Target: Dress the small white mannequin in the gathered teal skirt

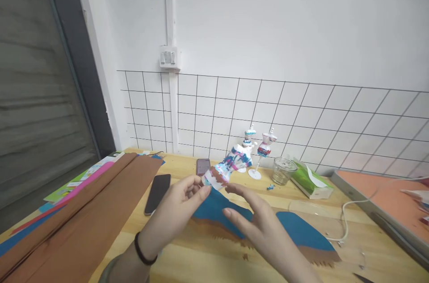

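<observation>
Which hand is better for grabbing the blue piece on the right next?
Probably the right hand: it's open and closer to that blue piece. The left hand is holding the dress form.

Tilted miniature dress form (pixel 230 163), patchily multicoloured, above fringed blue and brown paper (pixel 216 208).

We hold our 2 bare hands out in front, near each other but apart. Our left hand (pixel 187 196) curls its fingers and pinches with the thumb (pixel 197 199), the left forearm (pixel 132 268) rising from below. Our right hand (pixel 261 218) is loosely open, its index finger (pixel 246 193) arched above its spread thumb.
</observation>
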Demonstrator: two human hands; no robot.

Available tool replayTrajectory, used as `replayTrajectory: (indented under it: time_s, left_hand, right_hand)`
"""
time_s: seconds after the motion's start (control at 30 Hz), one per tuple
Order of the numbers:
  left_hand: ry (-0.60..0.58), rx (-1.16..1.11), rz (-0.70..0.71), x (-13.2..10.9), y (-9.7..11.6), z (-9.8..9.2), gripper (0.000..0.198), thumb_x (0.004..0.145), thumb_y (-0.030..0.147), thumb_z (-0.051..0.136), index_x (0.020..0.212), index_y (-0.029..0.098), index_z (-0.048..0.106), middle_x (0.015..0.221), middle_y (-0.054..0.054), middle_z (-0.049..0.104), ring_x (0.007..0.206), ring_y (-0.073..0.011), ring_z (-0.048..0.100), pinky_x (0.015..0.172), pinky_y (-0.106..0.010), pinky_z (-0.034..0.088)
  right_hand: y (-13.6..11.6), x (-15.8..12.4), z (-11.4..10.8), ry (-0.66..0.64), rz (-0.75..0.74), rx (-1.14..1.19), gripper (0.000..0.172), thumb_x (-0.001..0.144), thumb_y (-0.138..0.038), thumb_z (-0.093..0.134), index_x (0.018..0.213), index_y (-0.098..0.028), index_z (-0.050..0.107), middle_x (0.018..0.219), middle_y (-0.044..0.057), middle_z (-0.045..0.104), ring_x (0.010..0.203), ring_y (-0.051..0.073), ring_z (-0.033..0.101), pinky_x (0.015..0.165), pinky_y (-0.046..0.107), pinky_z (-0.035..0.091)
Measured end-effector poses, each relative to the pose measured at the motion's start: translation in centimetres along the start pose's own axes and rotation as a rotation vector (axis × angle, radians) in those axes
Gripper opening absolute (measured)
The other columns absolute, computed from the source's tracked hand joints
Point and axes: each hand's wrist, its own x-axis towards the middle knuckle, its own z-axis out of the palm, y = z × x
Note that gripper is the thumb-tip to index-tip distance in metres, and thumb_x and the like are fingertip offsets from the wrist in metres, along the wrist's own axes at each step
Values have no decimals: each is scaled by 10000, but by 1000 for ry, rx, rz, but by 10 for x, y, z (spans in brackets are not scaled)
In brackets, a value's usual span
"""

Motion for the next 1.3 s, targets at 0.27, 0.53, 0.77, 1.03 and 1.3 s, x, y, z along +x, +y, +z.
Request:
replayTrajectory:
  time_s: [0.27, 0.53, 0.77, 1.03, 1.3]
  left_hand:
    - [85, 231, 22, -9, 16, 13, 280, 856, 456, 414, 793, 214, 538, 697, 25, 548, 665, -142, 497, 595, -229, 362]
    - [111, 99, 9, -6, 5, 23, 271, 841, 450, 448, 790, 205, 551, 726, 7, 583, 680, -148, 532, 598, -227, 392]
    - [63, -68, 9, -3, -6, 30, 236, 840, 401, 476, 808, 188, 571, 746, -7, 593, 704, -144, 538, 612, -216, 414]
    - [71, -79, 60, -2, -9, 36, 216, 855, 373, 465, 872, 188, 574, 820, -30, 626, 739, -156, 553, 650, -237, 425]
    - [87, -42, 96, -5, -4, 40, 209, 866, 362, 446, 844, 191, 564, 825, -26, 625, 732, -157, 546, 654, -240, 428]
  right_hand:
    - [-8, 2, 9, 120, 20, 200, 224, 828, -388, 521, 826, -202, 645, 791, 40, 683, 774, 188, 621, 681, 258, 484]
    - [-17, -1, 10, 98, 99, 358, 260, 753, -421, 604, 881, -196, 636, 849, 42, 663, 837, 193, 595, 727, 259, 476]
    - [-15, -1, 12, 93, 102, 322, 250, 789, -404, 555, 763, -177, 656, 733, 41, 671, 678, 178, 576, 606, 257, 463]
    - [-23, -5, 6, 146, -1, 250, 176, 805, -316, 559, 829, -198, 688, 793, 30, 700, 732, 179, 624, 665, 251, 482]
    - [-22, -5, 6, 180, -69, 333, 146, 809, -292, 564, 828, -211, 684, 803, 43, 677, 789, 194, 629, 704, 275, 497]
